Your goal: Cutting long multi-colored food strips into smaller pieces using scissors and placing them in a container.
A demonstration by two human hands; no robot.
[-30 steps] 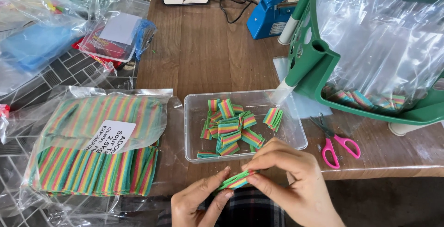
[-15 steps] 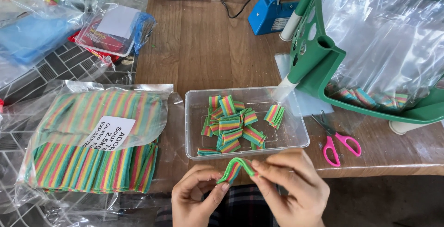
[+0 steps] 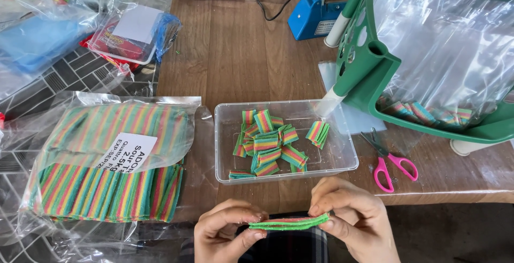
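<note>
My left hand [image 3: 227, 231] and my right hand [image 3: 350, 217] pinch the two ends of a rainbow sour candy strip [image 3: 289, 223], held flat and edge-on below the table's front edge. Just beyond my hands a clear plastic tub [image 3: 342, 161] holds several short cut pieces of the same striped candy [image 3: 267, 145]. To the left lies a large clear bag of long rainbow candy strips [image 3: 107, 161] with a white label.
Pink-handled scissors [image 3: 390, 161] lie right of the tub. A green basket [image 3: 375, 70] lined with clear bags stands at the right, with candy pieces inside. A blue heat sealer [image 3: 321, 6] sits at the back. Bagged packets [image 3: 128, 32] lie at upper left.
The strip was bent into an arch between my hands half a second ago. Now it is pulled out straight and my hands are farther apart.
</note>
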